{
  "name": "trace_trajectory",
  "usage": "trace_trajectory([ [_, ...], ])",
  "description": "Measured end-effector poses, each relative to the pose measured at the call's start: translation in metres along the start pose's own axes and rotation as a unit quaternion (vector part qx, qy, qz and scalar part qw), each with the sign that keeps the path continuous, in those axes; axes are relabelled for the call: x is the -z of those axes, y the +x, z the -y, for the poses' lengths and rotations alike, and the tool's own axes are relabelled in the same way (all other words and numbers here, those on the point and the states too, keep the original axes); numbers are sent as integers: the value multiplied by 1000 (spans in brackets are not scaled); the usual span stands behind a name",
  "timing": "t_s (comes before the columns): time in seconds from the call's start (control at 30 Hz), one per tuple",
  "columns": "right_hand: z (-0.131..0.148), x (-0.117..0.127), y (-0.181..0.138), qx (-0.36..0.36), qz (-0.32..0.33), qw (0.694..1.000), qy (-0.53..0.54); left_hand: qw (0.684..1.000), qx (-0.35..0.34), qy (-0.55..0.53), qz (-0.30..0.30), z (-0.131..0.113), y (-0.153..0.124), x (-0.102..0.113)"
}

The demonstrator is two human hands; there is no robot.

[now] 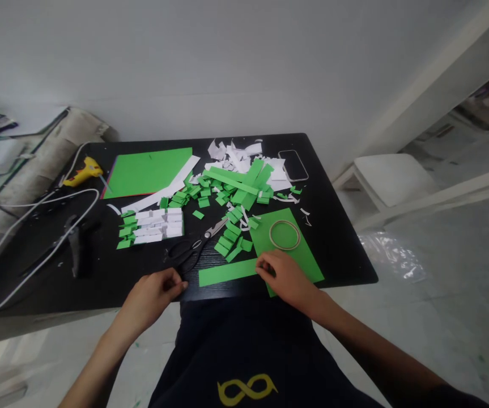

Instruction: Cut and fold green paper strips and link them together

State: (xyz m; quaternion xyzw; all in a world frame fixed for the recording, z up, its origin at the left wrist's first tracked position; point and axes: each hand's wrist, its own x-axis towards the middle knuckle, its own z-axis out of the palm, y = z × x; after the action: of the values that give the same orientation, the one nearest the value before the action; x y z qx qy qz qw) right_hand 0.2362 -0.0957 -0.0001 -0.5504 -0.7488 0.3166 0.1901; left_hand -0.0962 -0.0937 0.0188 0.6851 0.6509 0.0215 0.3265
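At the table's front edge, my left hand (154,294) is curled closed, thumb and forefinger together, with nothing visible between them. My right hand (285,277) has its fingers closed at the right end of a green paper strip (227,273), which lies flat along the edge. Under that hand is a larger green sheet (312,263) with a tape roll (284,235) lying on it. Black-handled scissors (202,241) rest between my hands, blades pointing away to the right. Beyond my left hand sits a block of folded white and green paper pieces (154,226).
Folded green pieces (204,192) and white scraps (236,156) heap at the table's middle and back. A phone (294,165) lies at back right, a green sheet stack (146,173) at back left. On the left are a yellow glue gun (85,171), its looping white cable (35,203) and a black tool (74,246).
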Motion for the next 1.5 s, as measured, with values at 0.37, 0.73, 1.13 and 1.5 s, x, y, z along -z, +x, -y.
trace_trajectory([
  [0.37, 16, -13, -3, 130, 28, 990, -43, 967, -152, -179, -100, -11, 5, -25],
  [0.73, 25, -12, 4, 77, 88, 991, -71, 950, -293, -1, -108, -21, 14, -33],
  [1.13, 27, -10, 4, 74, 92, 993, -32, 954, -286, 16, -88, -24, 16, -36],
  [1.5, 27, -11, 3, 96, 90, 989, -63, 955, -288, 20, -60, -31, 14, -33],
])
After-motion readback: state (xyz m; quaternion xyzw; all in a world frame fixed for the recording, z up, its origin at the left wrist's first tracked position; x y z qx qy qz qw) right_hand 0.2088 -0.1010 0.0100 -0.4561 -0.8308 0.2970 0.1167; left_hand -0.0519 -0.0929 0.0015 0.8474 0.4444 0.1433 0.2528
